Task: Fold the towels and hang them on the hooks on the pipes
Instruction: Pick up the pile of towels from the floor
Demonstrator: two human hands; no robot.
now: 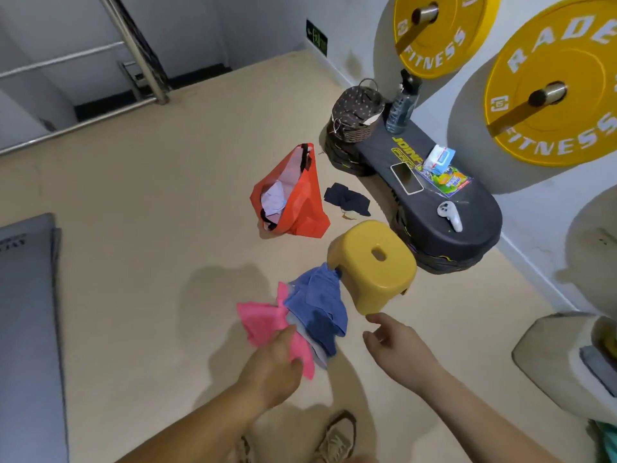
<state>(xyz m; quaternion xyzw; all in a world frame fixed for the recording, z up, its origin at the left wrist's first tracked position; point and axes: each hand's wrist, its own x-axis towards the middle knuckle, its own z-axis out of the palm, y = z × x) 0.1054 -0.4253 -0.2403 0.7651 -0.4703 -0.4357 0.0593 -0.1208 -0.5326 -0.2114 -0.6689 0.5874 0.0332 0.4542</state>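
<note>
Left hand [272, 359] grips the pink towel [260, 320]; right hand [397, 349] spread beside blue towel [317, 302].

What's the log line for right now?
left hand: grips pink towel | right hand: open, empty | blue towel: crumpled, against yellow stool

"fitness" on plates [551, 128], "joinf" on step [434, 208]

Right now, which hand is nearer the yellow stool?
Right. The right hand hovers open just short of the yellow stool, at its near edge, not touching. The left hand is farther off to the left, gripping the pink towel.
</note>
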